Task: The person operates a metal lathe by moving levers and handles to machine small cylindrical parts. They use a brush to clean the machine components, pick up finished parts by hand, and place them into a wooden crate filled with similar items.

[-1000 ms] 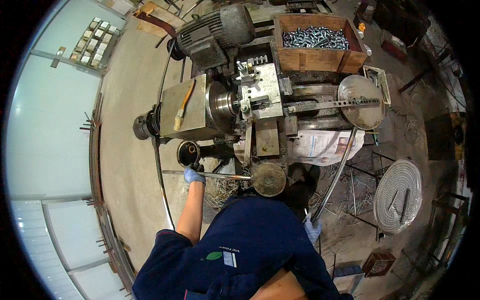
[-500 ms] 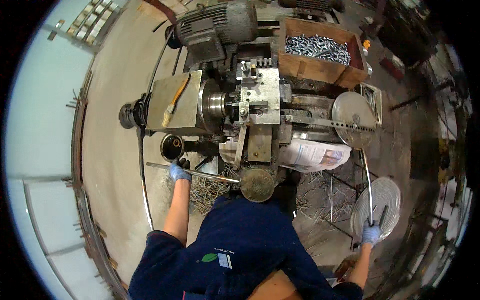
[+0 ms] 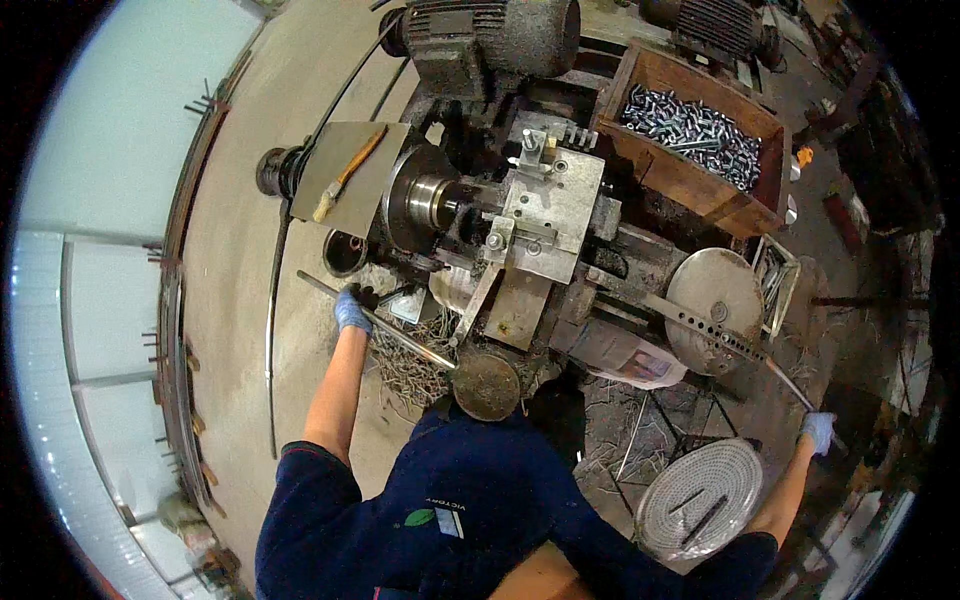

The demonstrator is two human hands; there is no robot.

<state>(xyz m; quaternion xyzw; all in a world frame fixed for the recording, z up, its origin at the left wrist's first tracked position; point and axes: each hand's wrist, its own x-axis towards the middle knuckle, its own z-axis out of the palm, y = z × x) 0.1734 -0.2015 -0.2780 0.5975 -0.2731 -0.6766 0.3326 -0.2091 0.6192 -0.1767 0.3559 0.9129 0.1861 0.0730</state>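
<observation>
My left hand [image 3: 352, 311], in a blue glove with dark fingertips, is closed round a long metal lever rod [image 3: 412, 343]. That rod meets a round, grimy disc [image 3: 487, 387] at the front of a lathe-like machine [image 3: 550, 215]. Far to the right, my right hand [image 3: 817, 431], also gloved, is wrapped round the end of another lever rod [image 3: 789, 384]. This second rod slants out from beside a large metal disc [image 3: 714, 311], where a perforated bar [image 3: 692, 322] crosses. The machine's round chuck [image 3: 428, 203] lies left of its flat metal block.
A wooden box [image 3: 690, 188] of small metal pieces stands beyond the machine. A brush [image 3: 350, 172] rests on the headstock cover. Below the right disc are newspaper [image 3: 632, 357] and a round woven tray [image 3: 655, 520] with dark rods. Metal shavings [image 3: 410, 365] heap near my left arm.
My view has turned, so the machine appears tilted clockwise. My right hand has swung outward and away from me with its lever. The left hand keeps its hold on the other rod.
</observation>
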